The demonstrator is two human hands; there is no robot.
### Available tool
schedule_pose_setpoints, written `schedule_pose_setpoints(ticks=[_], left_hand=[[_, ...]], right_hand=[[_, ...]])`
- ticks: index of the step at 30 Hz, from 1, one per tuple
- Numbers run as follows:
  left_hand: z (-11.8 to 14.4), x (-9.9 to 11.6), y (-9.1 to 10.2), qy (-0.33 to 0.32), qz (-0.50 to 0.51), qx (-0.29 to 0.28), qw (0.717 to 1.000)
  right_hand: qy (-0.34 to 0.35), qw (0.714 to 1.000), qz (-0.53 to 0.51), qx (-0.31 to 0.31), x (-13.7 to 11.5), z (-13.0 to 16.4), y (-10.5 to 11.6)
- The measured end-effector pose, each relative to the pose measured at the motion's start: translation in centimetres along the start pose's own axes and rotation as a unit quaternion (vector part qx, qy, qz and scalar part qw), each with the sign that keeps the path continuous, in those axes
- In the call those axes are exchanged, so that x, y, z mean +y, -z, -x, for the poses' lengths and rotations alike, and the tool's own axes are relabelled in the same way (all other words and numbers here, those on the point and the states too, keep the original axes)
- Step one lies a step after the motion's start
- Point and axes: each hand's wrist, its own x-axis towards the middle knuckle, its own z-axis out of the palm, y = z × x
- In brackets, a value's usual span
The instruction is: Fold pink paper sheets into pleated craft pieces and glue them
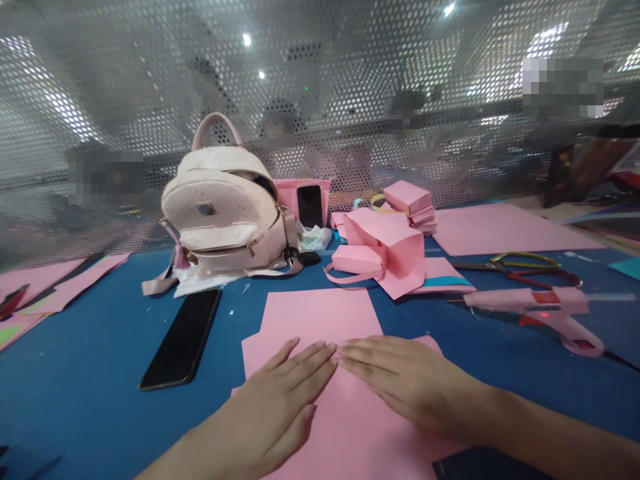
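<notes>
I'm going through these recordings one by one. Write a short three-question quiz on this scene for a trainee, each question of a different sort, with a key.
1. True or false: the right hand grips the scissors.
2. Short answer: which device lies flat on the blue table, left of the central pink paper?
3. Multiple choice: the pink glue gun lies (a) inside the backpack, (b) between the hands, (c) right of the central pink paper.

Key:
1. False; it rests flat on the central pink paper, as does the left hand.
2. A black phone.
3. (c)
</notes>
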Motion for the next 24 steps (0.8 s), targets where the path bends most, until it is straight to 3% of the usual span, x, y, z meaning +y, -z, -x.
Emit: schedule_pose_setpoints(ticks=[8, 24], left_hand=[[0.06, -0.42, -0.07, 0.001, 0.039, -0.012, 0.999], [0.04, 0.1, -0.74, -0.001, -0.052, -0.01, 0.999]], right_hand=[[0.008, 1.0, -0.001, 0.014, -0.04, 0.03, 0.04], [0.009, 1.0, -0.005, 0.015, -0.06, -0.21, 0.31]])
